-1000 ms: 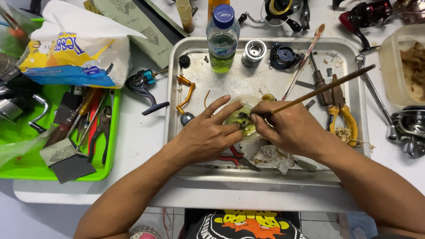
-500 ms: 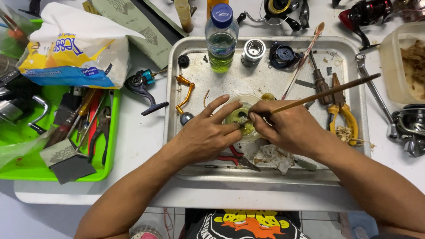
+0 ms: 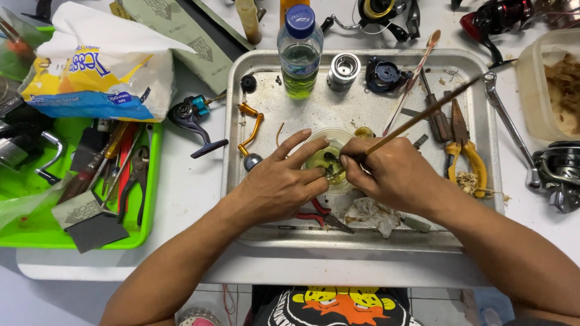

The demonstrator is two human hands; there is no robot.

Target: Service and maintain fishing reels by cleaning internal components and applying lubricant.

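Note:
A small clear cup [image 3: 319,158] of yellowish liquid stands in the middle of a metal tray [image 3: 241,199]. My left hand [image 3: 279,181] rests at the cup's left rim and pinches a small dark part over the liquid. My right hand [image 3: 386,172] grips a thin wooden-handled brush [image 3: 423,115], its tip down at that part and its handle slanting up to the right. A crumpled white rag [image 3: 374,214] lies just below my right hand.
On the tray: a plastic bottle [image 3: 299,51], a silver spool [image 3: 344,71], a dark reel part [image 3: 385,75], a gold crank handle [image 3: 251,130], screwdrivers, yellow-handled pliers [image 3: 465,151]. A green tool tray [image 3: 36,229] and a plastic bag [image 3: 96,66] sit left. A reel [image 3: 559,172] and tub [image 3: 553,84] sit right.
The brush handle has swung slightly as my right hand works the tip in the cup. My left hand stays at the cup's rim.

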